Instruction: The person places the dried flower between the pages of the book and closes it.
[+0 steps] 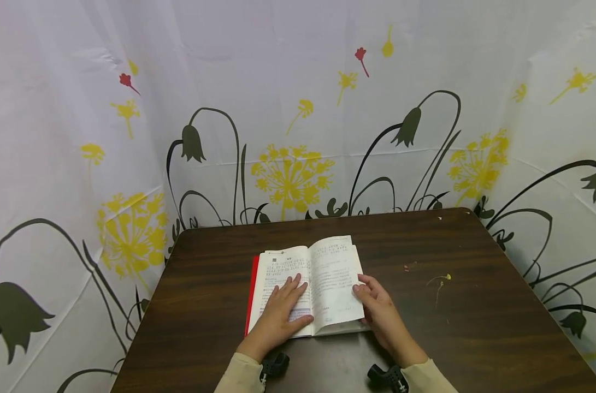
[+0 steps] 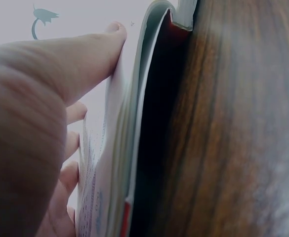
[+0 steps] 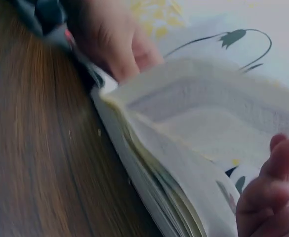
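An open book [image 1: 284, 262] with printed pages and a red cover lies on the table. Its left page lies under my left hand [image 1: 280, 316], which rests there with fingers spread and thumb reaching toward the gutter. In the left wrist view the thumb [image 2: 92, 59] presses near the lower edge of the pages. At the right side, my right hand [image 1: 378, 311] pinches the outer edge of a page [image 1: 334, 284], whose lower corner stands lifted off the pages beneath. The right wrist view shows this page bowed up, with the curled fingers [image 3: 277, 182] beside it.
The dark wooden table [image 1: 204, 295] extends around the book. Small yellow and red scraps [image 1: 445, 277] lie to the right. A white curtain [image 1: 298, 71] with printed flowers hangs behind the table. Black devices [image 1: 388, 376] are strapped to both wrists below cream sleeves.
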Demonstrator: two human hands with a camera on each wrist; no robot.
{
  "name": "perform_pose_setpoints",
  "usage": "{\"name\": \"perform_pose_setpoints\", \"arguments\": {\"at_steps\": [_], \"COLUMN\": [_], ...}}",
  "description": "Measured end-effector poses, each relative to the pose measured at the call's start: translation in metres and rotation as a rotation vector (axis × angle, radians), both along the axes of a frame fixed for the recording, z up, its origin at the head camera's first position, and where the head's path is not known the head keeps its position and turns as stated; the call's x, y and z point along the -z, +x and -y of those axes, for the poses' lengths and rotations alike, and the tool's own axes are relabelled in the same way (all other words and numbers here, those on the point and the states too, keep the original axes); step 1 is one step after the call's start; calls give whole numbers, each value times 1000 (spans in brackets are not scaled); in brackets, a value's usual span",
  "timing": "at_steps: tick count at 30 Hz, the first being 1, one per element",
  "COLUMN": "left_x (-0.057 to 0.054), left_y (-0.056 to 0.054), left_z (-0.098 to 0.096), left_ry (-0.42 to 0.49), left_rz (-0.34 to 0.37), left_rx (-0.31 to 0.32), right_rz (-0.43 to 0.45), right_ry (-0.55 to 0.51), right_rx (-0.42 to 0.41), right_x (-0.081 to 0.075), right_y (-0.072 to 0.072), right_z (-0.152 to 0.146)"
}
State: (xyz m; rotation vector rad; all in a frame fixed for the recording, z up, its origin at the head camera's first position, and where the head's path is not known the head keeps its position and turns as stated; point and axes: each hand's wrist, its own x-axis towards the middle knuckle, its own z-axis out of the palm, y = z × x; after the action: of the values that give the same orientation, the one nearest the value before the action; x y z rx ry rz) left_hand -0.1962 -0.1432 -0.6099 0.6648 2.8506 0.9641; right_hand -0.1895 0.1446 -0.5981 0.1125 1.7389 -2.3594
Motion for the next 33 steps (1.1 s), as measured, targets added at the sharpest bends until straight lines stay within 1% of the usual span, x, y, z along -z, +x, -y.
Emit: {"name": "perform_pose_setpoints", "arguments": {"at_steps": [2, 5, 7, 9, 10, 11, 12, 15, 16, 18, 19, 22, 23, 25, 28, 30, 32, 33], "left_x": [0, 1, 1, 2, 2, 3, 4, 5, 5, 4, 4, 3, 3, 3, 3, 3, 1, -1], "left_y": [0, 0, 0, 0, 0, 0, 0, -1, -1, -2, -2, -1, -1, -2, -3, -2, 2, 4], "left_z": [0, 1, 1, 1, 1, 2, 2, 1, 1, 1, 1, 1, 1, 1, 1, 1, 1, 2], "left_ry": [-2, 0, 3, 5, 5, 2, 3, -1, 0, 4, 5, 19, 27, 46, 90, 142, 223, 214], "left_rz": [-2, -13, -25, -29, -28, -29, -30, -26, -25, -26, -28, -38, -45, -71, -93, -79, -29, -27], "left_rx": [6, 15, 24, 32, 34, 36, 35, 22, 18, 12, 12, 11, 7, -1, -18, -49, -112, -136], "right_rz": [-26, -109, -175, -240, -265, -286, -315, -394, -410, -457, -482, -554, -592, -654, -718, -770, -843, -885], "right_ry": [-49, -149, -225, -243, -213, -154, -61, 281, 378, 533, 585, 673, 702, 743, 792, 814, 850, 867], "right_rx": [-29, -117, -213, -326, -367, -399, -425, -446, -451, -466, -471, -493, -493, -492, -498, -503, -502, -499], "right_x": [2, 5, 8, 11, 12, 13, 14, 16, 16, 16, 16, 15, 15, 16, 17, 18, 19, 19], "right_y": [1, 4, 5, 5, 5, 5, 5, 8, 10, 13, 15, 19, 20, 21, 22, 22, 22, 22], "right_z": [2, 5, 6, 8, 10, 12, 14, 20, 22, 25, 26, 28, 29, 29, 30, 31, 31, 32]}}
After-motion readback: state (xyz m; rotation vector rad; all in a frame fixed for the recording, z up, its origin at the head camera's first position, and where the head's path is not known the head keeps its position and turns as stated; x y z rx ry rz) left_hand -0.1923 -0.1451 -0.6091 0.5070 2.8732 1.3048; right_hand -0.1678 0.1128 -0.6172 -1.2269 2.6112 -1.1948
